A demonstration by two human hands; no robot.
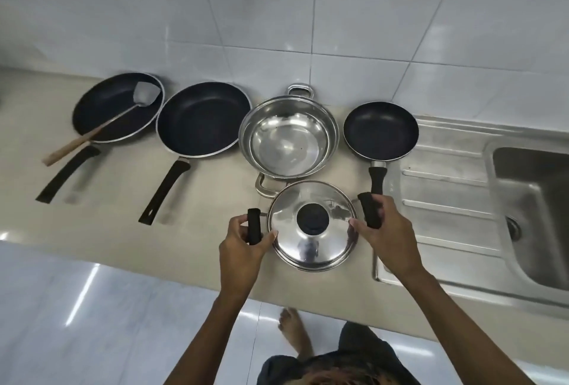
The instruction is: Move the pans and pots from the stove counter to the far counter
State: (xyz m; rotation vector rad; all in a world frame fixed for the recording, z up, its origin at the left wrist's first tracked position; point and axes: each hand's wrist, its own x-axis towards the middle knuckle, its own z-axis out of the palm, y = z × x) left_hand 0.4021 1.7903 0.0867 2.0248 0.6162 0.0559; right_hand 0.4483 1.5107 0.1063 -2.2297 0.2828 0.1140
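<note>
A steel pot with a domed lid [311, 243] and a black knob sits low over the beige counter [129, 240], near its front edge. My left hand [243, 249] grips its left black handle and my right hand [385, 234] grips its right black handle. Behind it, along the wall, stand a black frying pan with a steel spatula in it [107, 113], a second large black frying pan [200, 120], an open steel pot [288, 135] and a small black frying pan [380, 130].
A steel sink with a ribbed drainboard [446, 200] and a deep basin [532, 200] adjoins the counter on the right. White wall tiles rise behind. A glossy tiled floor and my bare foot [294, 329] show below the counter edge.
</note>
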